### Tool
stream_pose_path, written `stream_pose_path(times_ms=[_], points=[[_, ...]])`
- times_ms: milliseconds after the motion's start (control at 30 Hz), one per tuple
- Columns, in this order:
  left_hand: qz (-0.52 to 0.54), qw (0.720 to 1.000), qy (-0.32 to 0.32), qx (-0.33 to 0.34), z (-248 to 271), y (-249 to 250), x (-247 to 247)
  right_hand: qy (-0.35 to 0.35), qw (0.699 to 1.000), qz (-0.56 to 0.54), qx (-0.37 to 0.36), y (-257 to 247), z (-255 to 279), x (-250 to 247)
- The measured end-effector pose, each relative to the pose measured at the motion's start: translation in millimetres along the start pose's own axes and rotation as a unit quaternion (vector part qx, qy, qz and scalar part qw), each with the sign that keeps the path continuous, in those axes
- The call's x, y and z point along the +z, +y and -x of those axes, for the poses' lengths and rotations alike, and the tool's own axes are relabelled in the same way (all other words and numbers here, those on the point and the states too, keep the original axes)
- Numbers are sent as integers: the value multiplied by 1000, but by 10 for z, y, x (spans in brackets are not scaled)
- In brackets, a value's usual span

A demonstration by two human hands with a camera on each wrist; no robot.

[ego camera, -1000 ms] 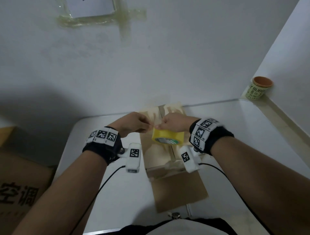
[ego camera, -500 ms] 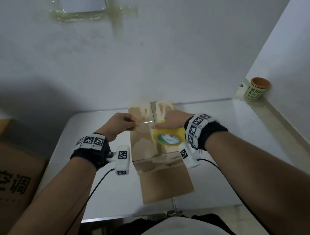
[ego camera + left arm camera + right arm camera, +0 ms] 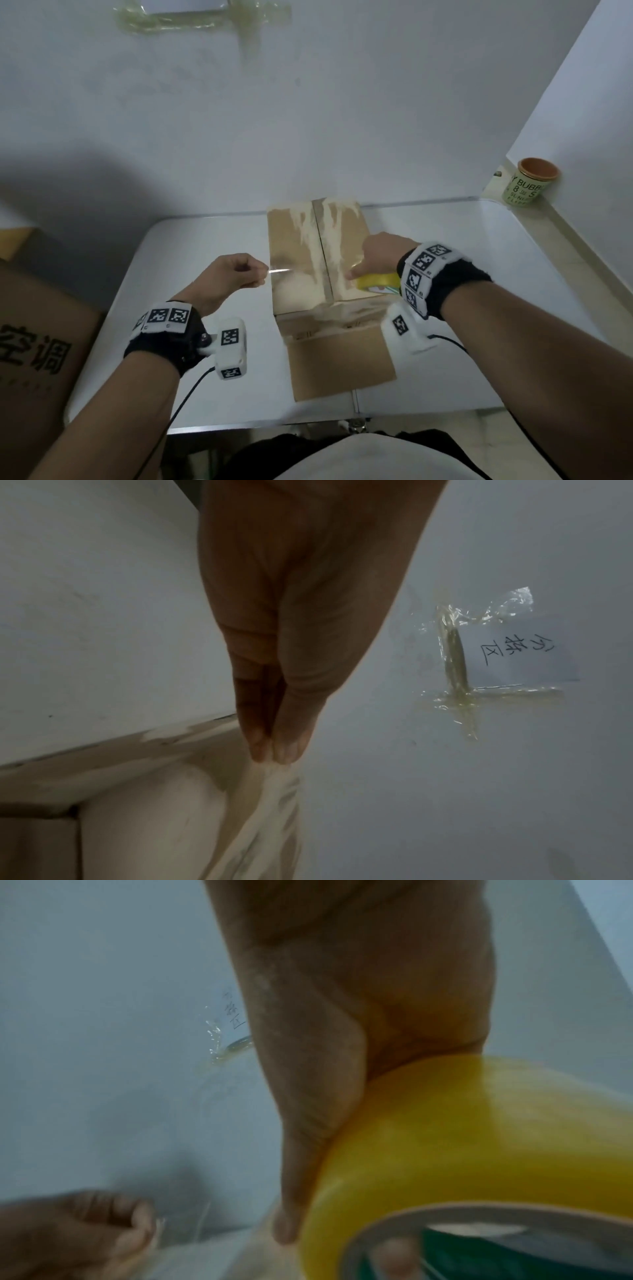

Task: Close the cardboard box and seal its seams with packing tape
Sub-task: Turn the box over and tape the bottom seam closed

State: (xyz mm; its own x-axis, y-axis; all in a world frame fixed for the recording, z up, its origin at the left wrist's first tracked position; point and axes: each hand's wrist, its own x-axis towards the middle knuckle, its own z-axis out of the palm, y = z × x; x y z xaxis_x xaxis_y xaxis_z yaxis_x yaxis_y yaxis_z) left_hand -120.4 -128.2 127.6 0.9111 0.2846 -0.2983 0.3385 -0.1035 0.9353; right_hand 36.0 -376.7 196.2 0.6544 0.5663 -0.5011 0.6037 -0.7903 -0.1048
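Tape strip [image 3: 308, 274] spans the shut cardboard box [image 3: 308, 246], pinched by left hand [image 3: 233, 277] fingers; right hand [image 3: 380, 253] grips roll [image 3: 376, 282].

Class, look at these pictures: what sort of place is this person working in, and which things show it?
Probably a packing or sorting area: a cardboard box on a plain white table, a larger printed carton beside it, and a handwritten note taped to the wall.

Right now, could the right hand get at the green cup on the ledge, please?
Probably not yet: the right hand grips the tape roll over the box, and the cup stands far off in the corner.
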Motion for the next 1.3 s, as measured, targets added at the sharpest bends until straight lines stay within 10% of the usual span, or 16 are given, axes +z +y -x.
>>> stream_pose_path(times_ms=[300, 667, 1300], points=[[87, 990, -15, -107, 53, -280, 225, -225, 964, -128, 56, -50, 271, -48], [96, 988, -22, -117, 181, -570, 314, 17, 996, 73, 51, -152, 113, 289], [-8, 993, 73, -93, 224, -685, 369, -17, 986, 162, 40, -617, -106, 478]])
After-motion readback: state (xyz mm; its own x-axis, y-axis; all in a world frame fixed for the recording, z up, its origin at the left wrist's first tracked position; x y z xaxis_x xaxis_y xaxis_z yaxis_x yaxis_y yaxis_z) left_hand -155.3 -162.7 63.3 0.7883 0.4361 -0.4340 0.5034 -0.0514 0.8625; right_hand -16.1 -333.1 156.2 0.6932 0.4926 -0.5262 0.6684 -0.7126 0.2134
